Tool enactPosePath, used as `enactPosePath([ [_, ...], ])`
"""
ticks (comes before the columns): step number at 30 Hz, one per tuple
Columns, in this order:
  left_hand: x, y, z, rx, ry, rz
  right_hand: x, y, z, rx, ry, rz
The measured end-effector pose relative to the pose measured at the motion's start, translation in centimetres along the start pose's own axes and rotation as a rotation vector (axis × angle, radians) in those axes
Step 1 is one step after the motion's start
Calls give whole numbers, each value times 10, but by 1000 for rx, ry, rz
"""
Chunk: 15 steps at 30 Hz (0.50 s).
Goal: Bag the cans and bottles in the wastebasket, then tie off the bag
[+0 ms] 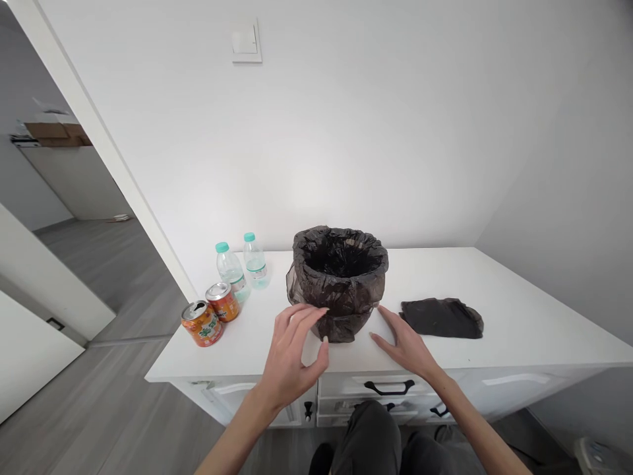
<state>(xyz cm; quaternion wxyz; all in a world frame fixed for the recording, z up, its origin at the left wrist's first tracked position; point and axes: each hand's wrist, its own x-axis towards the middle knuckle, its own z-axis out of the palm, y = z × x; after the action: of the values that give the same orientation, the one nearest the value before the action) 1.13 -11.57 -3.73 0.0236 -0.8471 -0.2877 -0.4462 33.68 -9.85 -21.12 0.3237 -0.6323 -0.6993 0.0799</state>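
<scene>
A small bin stands upright on the white cabinet top, lined with a thin black plastic bag that is folded over its rim and hangs down the outside. My left hand is at the front left of the bin, thumb and fingers apart, fingertips close to or touching the bag's lower edge. My right hand lies at the front right, fingers spread, with the fingertips beside the bin's lower side. Whether they touch it I cannot tell. A folded black bag lies flat to the right of my right hand.
Two orange drink cans stand at the counter's left end, with two clear bottles with teal caps behind them. The white cabinet top has its front edge near my wrists. Behind it rises a wall with a light switch. A doorway opens at left.
</scene>
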Motion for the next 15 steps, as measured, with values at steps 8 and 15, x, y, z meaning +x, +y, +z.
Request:
enactPosePath([
  [8,-31,-2,21,82,-267,142,2,2,1,-4,34,-32],
  [15,-53,-37,7,39,-648,191,3,-7,-5,22,61,-74],
])
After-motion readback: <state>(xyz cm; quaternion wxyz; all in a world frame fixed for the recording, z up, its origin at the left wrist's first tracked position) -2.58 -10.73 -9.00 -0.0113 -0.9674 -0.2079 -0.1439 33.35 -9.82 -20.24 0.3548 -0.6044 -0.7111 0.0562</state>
